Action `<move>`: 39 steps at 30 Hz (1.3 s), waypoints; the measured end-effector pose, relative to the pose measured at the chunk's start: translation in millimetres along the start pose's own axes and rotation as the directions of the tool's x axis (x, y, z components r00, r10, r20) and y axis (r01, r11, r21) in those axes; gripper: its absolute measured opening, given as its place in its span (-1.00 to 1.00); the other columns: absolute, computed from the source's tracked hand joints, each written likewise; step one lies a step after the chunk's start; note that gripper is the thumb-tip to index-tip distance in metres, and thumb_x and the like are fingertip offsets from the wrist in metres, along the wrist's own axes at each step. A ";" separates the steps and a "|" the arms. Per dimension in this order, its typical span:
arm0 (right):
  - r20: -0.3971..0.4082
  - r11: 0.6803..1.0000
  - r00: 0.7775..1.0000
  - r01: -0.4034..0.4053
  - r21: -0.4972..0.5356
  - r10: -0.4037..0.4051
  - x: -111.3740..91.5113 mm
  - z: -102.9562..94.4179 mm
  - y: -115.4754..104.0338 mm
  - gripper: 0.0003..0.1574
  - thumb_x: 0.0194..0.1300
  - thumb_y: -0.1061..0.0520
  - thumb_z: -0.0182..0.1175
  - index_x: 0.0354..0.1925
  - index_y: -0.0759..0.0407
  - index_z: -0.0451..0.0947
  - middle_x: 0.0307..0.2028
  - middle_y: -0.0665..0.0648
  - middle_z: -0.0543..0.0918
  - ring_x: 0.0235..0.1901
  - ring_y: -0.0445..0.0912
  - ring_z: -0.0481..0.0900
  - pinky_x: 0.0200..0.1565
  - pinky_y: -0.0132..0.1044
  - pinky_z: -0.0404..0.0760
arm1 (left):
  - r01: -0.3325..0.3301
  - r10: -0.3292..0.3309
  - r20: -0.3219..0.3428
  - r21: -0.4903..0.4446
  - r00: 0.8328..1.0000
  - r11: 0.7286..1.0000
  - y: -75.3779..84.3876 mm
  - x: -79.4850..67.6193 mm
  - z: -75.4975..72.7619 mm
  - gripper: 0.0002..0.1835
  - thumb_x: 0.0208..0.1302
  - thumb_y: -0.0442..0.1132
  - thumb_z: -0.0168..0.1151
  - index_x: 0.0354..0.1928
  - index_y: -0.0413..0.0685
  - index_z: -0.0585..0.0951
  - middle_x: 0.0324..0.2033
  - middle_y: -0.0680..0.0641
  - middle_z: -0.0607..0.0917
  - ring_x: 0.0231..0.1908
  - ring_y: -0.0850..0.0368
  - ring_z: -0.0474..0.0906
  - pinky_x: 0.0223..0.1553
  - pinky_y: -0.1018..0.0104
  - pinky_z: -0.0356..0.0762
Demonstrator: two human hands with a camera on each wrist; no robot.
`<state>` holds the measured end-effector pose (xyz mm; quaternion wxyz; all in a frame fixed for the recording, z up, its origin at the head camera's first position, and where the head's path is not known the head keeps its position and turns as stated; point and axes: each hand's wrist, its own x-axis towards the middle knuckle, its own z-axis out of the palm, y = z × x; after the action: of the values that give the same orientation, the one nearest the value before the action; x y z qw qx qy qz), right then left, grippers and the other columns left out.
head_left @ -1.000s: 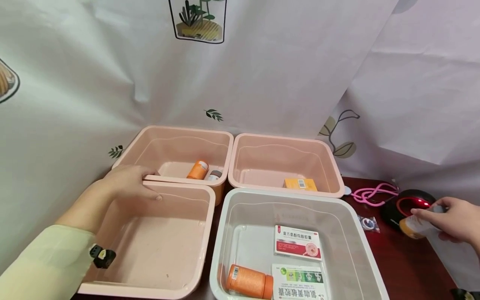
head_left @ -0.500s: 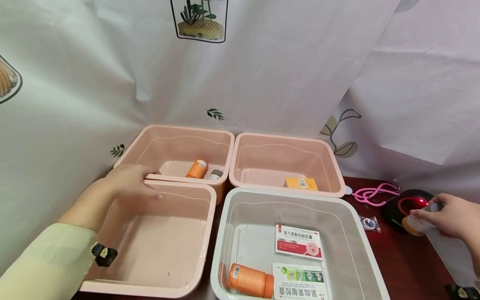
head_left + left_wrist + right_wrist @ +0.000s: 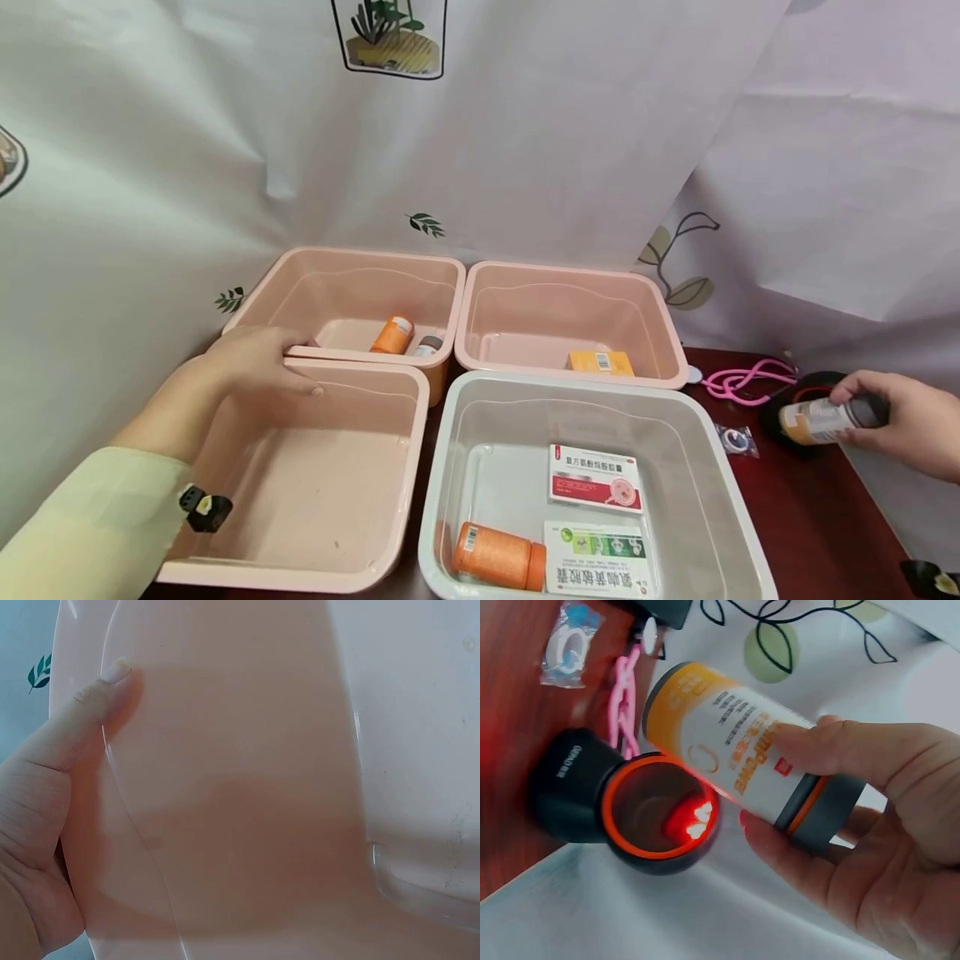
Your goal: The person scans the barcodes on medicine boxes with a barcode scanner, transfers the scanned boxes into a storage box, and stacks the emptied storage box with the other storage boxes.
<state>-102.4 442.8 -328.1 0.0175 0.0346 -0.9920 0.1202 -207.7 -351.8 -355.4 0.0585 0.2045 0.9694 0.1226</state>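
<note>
My right hand (image 3: 911, 425) grips a white and orange bottle (image 3: 727, 742) with a dark grey cap, near its cap end. The bottle lies tilted sideways over a black scanner (image 3: 660, 814) whose round orange-ringed window glows red in the right wrist view. My left hand (image 3: 255, 362) holds the back rim of the front left pink bin (image 3: 330, 500). Its thumb (image 3: 82, 720) lies against the bin's inner wall, and the other fingers are mostly hidden behind the rim.
A grey bin (image 3: 513, 467) holds an orange bottle (image 3: 495, 557) and two medicine boxes (image 3: 596, 477). Behind stand a pink bin (image 3: 360, 287) with two bottles and another (image 3: 558, 300) with a yellow box (image 3: 600, 362). A pink stethoscope (image 3: 738, 382) and small packet (image 3: 737, 441) lie near the scanner.
The bottle has been raised slightly and turned, so its label shows more and it covers more of the scanner. My left hand stays on the rim.
</note>
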 end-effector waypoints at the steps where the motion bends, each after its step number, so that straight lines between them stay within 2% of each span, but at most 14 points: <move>1: -0.010 1.000 1.000 0.027 0.000 -0.027 0.8 -1.2 -2.4 -0.44 -0.11 0.44 0.64 -0.18 0.37 0.53 -0.33 0.35 0.60 -0.46 -0.06 0.48 -0.54 -0.26 0.45 | 0.000 0.000 -0.001 -0.003 1.000 1.000 -0.8 -1.2 0.2 -0.30 -0.08 0.35 0.66 -0.01 0.07 0.75 -0.29 0.13 0.74 -0.28 0.14 0.62 -0.15 -0.04 0.57; 7: -0.122 0.989 0.982 0.148 0.016 -0.145 2.1 -5.5 -19.7 -0.39 -0.21 0.51 0.66 -0.19 0.29 0.59 -0.25 0.37 0.60 -0.43 -0.44 0.34 -0.55 -0.32 0.46 | 0.004 -0.004 0.003 -0.004 1.000 1.000 -3.6 -5.9 1.9 -0.32 -0.08 0.37 0.65 -0.03 0.09 0.75 -0.30 0.14 0.74 -0.29 0.15 0.62 -0.15 -0.04 0.57; 12: -0.153 0.980 0.968 0.197 -0.036 -0.200 6.9 -14.3 -44.5 -0.35 -0.19 0.44 0.69 -0.12 0.22 0.61 -0.21 0.35 0.63 -0.45 -0.34 0.41 -0.58 -0.31 0.46 | 0.012 -0.012 0.004 -0.003 1.000 1.000 -5.0 -6.4 2.1 -0.32 -0.08 0.36 0.65 -0.01 0.10 0.76 -0.30 0.15 0.74 -0.29 0.16 0.62 -0.15 -0.03 0.57; 16: -0.177 0.961 0.945 0.262 -0.094 -0.275 15.1 -27.1 -67.6 -0.32 -0.24 0.36 0.73 -0.13 0.06 0.66 -0.17 0.23 0.68 -0.42 -0.39 0.41 -0.54 -0.35 0.46 | 0.010 -0.010 0.006 -0.003 1.000 1.000 -5.2 -6.5 2.9 -0.32 -0.08 0.37 0.65 -0.01 0.11 0.76 -0.30 0.16 0.74 -0.30 0.16 0.61 -0.15 -0.03 0.57; 24: -0.171 0.909 0.894 0.400 -0.112 -0.414 43.4 -52.6 -119.1 -0.30 -0.24 0.33 0.71 -0.13 -0.17 0.69 -0.17 -0.12 0.68 -0.30 -0.37 0.45 -0.25 -0.57 0.35 | 0.018 -0.018 0.003 -0.001 1.000 1.000 -2.8 -6.8 2.2 -0.31 -0.09 0.39 0.64 -0.02 0.11 0.76 -0.30 0.16 0.74 -0.29 0.16 0.61 -0.15 -0.04 0.56; 28: -0.135 0.905 0.895 0.418 -0.075 -0.425 55.0 -59.5 -145.1 -0.33 -0.12 0.27 0.70 -0.06 -0.17 0.68 -0.18 -0.10 0.66 -0.43 -0.32 0.45 -0.33 -0.47 0.37 | 0.015 -0.015 -0.009 0.009 1.000 1.000 0.1 -4.4 2.2 -0.32 -0.09 0.41 0.63 -0.03 0.15 0.76 -0.30 0.18 0.73 -0.29 0.16 0.62 -0.12 -0.05 0.56; 32: -0.086 0.926 0.923 0.378 0.023 -0.374 63.9 -60.9 -171.8 -0.38 0.02 0.18 0.70 0.05 -0.16 0.71 -0.23 -0.05 0.67 -0.56 -0.23 0.46 -0.43 -0.36 0.42 | 0.015 -0.014 -0.012 0.017 1.000 1.000 1.8 -2.0 2.5 -0.34 -0.09 0.41 0.62 -0.05 0.17 0.76 -0.31 0.19 0.73 -0.29 0.16 0.62 -0.12 -0.06 0.55; 36: -0.079 0.921 0.922 0.384 0.062 -0.379 78.1 -60.8 -201.4 -0.36 0.09 0.11 0.68 0.14 -0.17 0.73 -0.14 -0.08 0.70 -0.36 -0.14 0.52 -0.34 -0.30 0.47 | 0.015 -0.015 -0.008 0.021 1.000 1.000 1.6 -0.3 1.6 -0.34 -0.08 0.42 0.61 -0.05 0.17 0.76 -0.30 0.18 0.73 -0.29 0.15 0.62 -0.13 -0.08 0.56; 39: -0.105 0.893 0.893 0.445 0.066 -0.437 90.2 -57.1 -225.5 -0.39 0.11 0.14 0.65 0.14 -0.11 0.73 -0.04 -0.03 0.70 -0.21 -0.09 0.51 -0.22 -0.19 0.51 | 0.011 -0.011 -0.010 0.027 1.000 1.000 0.5 0.7 0.2 -0.33 -0.08 0.43 0.61 -0.05 0.17 0.75 -0.30 0.18 0.73 -0.29 0.14 0.62 -0.13 -0.09 0.56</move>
<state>-174.4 232.2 -215.3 0.0862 0.2542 -0.9502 0.1584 -208.1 -351.0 -355.5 0.0514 0.1994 0.9724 0.1100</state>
